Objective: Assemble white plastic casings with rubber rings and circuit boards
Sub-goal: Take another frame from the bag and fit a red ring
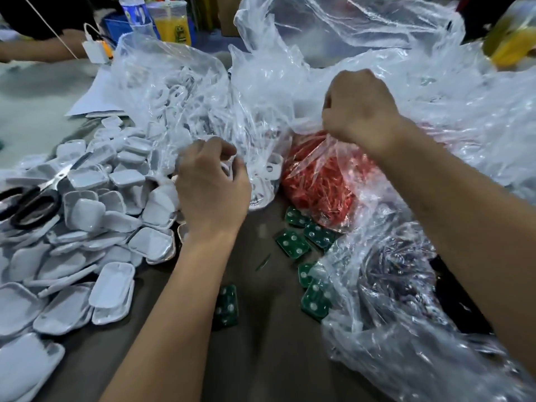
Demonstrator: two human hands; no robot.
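The person's right hand (pixel 358 111) is clenched on the bunched plastic at the mouth of the bag of red rubber rings (pixel 322 181), so the rings lie directly under and a little toward the person from that fist. The left hand (pixel 213 181) is curled round a white plastic casing (pixel 227 169); I think the fingers pinch it, though motion blur and the bag film make the grip hard to read. That puts the casing just left of the ring bag, with the right hand clearly the nearer one to the rings and the left hand the nearer one to the heap of white casings (pixel 87 213) spread over the left of the desk (pixel 269 358).

The green circuit boards (pixel 293 243) lie loose on the desk between the two forearms, below the ring bag and within reach of both hands; their long sides point in mixed directions. To my eye the next move turns on getting the bag mouth open enough for a ring to come out toward the casing.

A pair of black-handled scissors (pixel 32 201) rests on the casing heap. A bottle label (pixel 135 13) and a printed cup (pixel 174 24) stand at the far edge, but no writing on them can be read.
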